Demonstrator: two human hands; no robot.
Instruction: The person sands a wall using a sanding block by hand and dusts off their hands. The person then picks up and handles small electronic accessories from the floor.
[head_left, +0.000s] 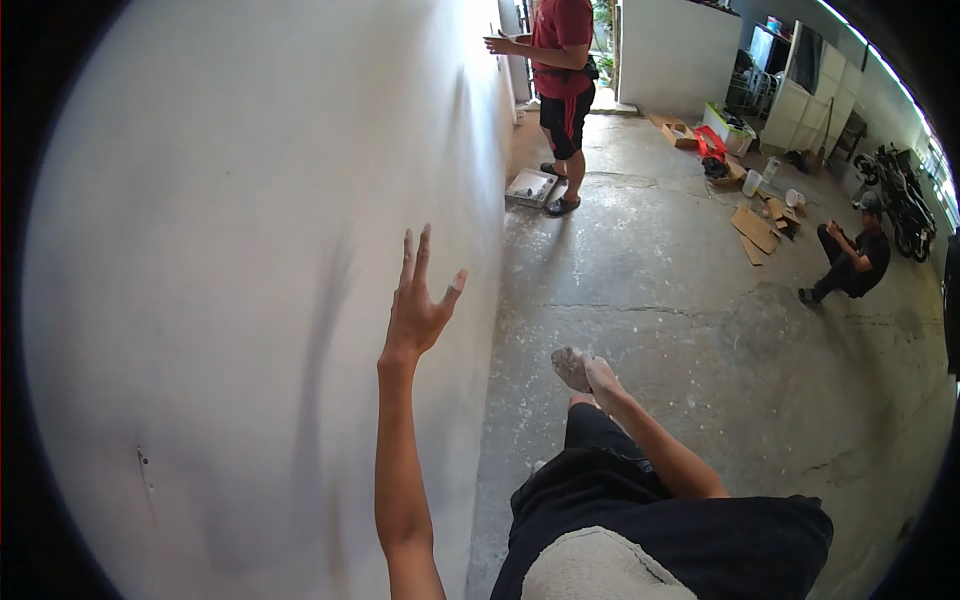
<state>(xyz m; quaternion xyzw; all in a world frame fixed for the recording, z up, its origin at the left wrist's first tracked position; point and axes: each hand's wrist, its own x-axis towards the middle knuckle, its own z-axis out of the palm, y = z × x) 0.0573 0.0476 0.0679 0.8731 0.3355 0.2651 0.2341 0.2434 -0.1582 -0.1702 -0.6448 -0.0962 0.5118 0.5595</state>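
My left hand (pixel 415 315) is raised beside the pale wall (pixel 240 250), fingers spread and whitened at the tips, with nothing in it. Whether it touches the wall I cannot tell. Low in front of my body, my right hand (pixel 602 380) is closed on a flat, rounded grey piece (pixel 571 369) coated in dusty residue. That piece is held over the concrete floor (pixel 640 260), near my knee. Below, a whitish rounded thing (pixel 600 568) lies against my dark clothing.
A person in a red shirt (pixel 562 50) stands by the wall, beside a tray (pixel 530 187). Another person (pixel 868 255) squats at right near a motorcycle (pixel 900 200). Cardboard (pixel 755 228), boxes and containers lie at the back right.
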